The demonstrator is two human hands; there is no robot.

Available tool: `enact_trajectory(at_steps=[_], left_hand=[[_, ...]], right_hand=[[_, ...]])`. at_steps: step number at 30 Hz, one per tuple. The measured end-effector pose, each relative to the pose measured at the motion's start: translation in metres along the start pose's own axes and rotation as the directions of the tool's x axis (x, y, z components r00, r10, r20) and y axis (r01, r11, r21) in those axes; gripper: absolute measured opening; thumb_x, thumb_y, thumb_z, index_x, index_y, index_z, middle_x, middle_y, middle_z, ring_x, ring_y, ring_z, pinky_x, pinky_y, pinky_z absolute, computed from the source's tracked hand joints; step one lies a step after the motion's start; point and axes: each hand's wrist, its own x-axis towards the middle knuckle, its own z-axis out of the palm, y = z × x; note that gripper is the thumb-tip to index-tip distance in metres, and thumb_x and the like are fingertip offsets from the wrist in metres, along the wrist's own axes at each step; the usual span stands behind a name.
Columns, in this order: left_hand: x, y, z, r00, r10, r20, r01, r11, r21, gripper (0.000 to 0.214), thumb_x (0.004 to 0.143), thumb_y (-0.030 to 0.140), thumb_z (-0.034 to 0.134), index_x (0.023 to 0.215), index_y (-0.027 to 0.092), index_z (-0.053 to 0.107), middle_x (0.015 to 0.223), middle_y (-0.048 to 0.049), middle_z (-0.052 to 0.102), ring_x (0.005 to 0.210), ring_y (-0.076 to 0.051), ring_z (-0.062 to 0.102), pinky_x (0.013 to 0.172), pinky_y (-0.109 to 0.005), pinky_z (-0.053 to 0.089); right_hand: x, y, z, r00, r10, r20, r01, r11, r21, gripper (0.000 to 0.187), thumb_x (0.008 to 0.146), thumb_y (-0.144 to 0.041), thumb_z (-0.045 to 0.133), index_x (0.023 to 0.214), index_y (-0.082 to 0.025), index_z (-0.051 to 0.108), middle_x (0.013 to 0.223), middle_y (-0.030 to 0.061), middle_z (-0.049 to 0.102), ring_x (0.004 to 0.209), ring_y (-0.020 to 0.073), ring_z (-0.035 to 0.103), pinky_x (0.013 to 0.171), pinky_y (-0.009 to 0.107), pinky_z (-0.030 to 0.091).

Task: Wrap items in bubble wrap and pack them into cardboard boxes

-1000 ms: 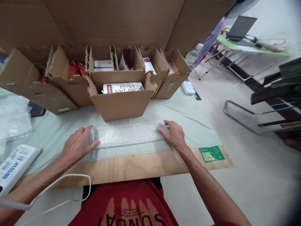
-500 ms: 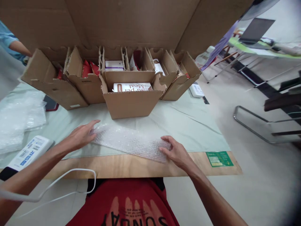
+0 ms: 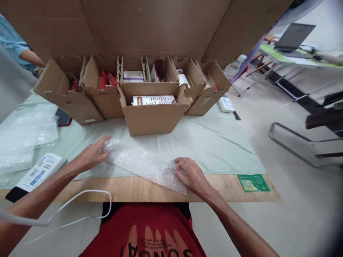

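Note:
A long sheet of bubble wrap (image 3: 142, 163) lies slantwise on the pale green cloth (image 3: 214, 142) near the table's front edge. My left hand (image 3: 92, 156) rests on the sheet's far left end, its fingers stretched out. My right hand (image 3: 189, 174) is curled over the near right end and grips it by the wooden edge (image 3: 128, 191). Just behind the sheet stands an open cardboard box (image 3: 154, 117) with a white "Super Meal" packet (image 3: 154, 100) inside.
Several more open cartons (image 3: 72, 101) with red and white packets stand in a row behind, under a big cardboard flap. Loose plastic wrap (image 3: 24, 134) and a white labelled device (image 3: 40, 172) lie at left. Another person's blue sleeve (image 3: 12, 44) shows far left. Chair frames stand at right.
My right hand has pulled the sheet's right end toward me, so the sheet has turned from straight to slanted. My left hand has stayed on the left end.

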Motion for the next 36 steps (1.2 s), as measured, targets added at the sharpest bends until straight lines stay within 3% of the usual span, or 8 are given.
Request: enact_trajectory(at_steps=[4,10,13,17,22,26,31,36], left_hand=[[0.023,0.001,-0.026,0.997,0.035,-0.070,-0.031,0.998,0.059,0.073,0.080,0.030,0.048,0.152,0.017,0.040,0.116,-0.0105,0.071,0.093,-0.029,0.070,0.080,-0.038,0.052],[0.062,0.015,-0.036,0.937,0.193,-0.293,-0.095,0.943,0.319,0.069,0.086,0.024,0.052,0.153,0.014,0.039,0.132,-0.0198,0.063,0.123,-0.039,0.059,0.100,-0.049,0.046],[0.043,0.013,-0.016,0.849,0.377,-0.370,-0.283,0.916,0.284,0.056,0.090,0.028,0.054,0.144,0.012,0.052,0.132,-0.0213,0.062,0.125,-0.038,0.056,0.104,-0.054,0.044],[-0.015,-0.002,0.011,0.760,0.635,-0.135,-0.649,0.747,-0.141,0.037,0.095,0.016,0.045,0.122,0.024,0.069,0.121,-0.0081,0.071,0.123,-0.025,0.060,0.107,-0.048,0.045],[-0.049,-0.020,0.019,0.830,0.539,0.146,-0.282,0.631,-0.722,0.047,0.088,0.023,0.056,0.134,0.030,0.064,0.133,-0.0072,0.068,0.128,-0.027,0.059,0.110,-0.049,0.043],[-0.045,-0.023,0.020,0.884,0.435,0.173,0.005,0.362,-0.932,0.078,0.077,0.049,0.068,0.147,0.022,0.050,0.135,-0.0147,0.066,0.124,-0.035,0.061,0.105,-0.050,0.046],[-0.036,-0.005,0.033,0.995,0.029,0.092,0.056,0.600,-0.798,0.067,0.078,0.049,0.066,0.135,0.015,0.054,0.082,-0.0033,0.070,0.071,-0.019,0.065,0.067,-0.031,0.049],[-0.028,0.002,0.044,0.997,-0.081,-0.011,0.054,0.745,-0.665,0.072,0.075,0.043,0.064,0.138,0.012,0.050,0.063,0.0067,0.058,0.058,-0.015,0.052,0.059,-0.028,0.040]], right_hand=[[-0.014,-0.025,0.015,0.992,0.109,0.064,-0.125,0.918,0.376,0.008,0.087,-0.024,0.057,0.094,-0.024,0.061,0.075,-0.0015,0.064,0.070,0.0181,0.061,0.068,0.031,0.049],[-0.022,-0.074,0.061,0.972,0.078,0.220,-0.220,0.619,0.754,0.071,0.088,-0.023,0.061,0.155,-0.030,0.039,0.093,-0.0002,0.064,0.067,0.0116,0.055,0.065,0.027,0.047],[-0.020,-0.085,0.072,0.962,0.050,0.269,-0.248,0.572,0.782,0.062,0.089,-0.024,0.061,0.149,-0.032,0.050,0.100,0.0018,0.066,0.071,0.0120,0.056,0.069,0.028,0.048],[-0.010,-0.096,0.070,0.923,0.019,0.386,-0.358,0.414,0.837,0.024,0.085,-0.030,0.070,0.107,-0.023,0.077,0.087,0.0025,0.068,0.073,0.0143,0.057,0.068,0.028,0.047],[0.021,-0.126,0.058,0.905,0.001,0.426,-0.422,-0.130,0.897,0.028,0.076,-0.037,0.081,0.099,-0.021,0.074,0.080,-0.0004,0.065,0.069,0.0123,0.059,0.065,0.026,0.048],[0.064,-0.143,0.062,0.938,-0.020,0.346,-0.338,-0.268,0.902,0.037,0.078,-0.037,0.079,0.109,-0.020,0.070,0.104,0.0076,0.073,0.105,0.0224,0.068,0.078,0.031,0.053],[0.095,-0.135,0.084,0.919,0.060,0.390,-0.380,-0.137,0.915,0.067,0.077,-0.034,0.077,0.137,-0.020,0.051,0.122,0.0124,0.070,0.110,0.0253,0.068,0.076,0.033,0.056],[0.081,-0.114,0.088,0.995,-0.099,0.030,0.036,0.610,0.792,0.065,0.089,-0.028,0.063,0.150,-0.027,0.042,0.133,0.0120,0.065,0.112,0.0247,0.066,0.088,0.042,0.055]])
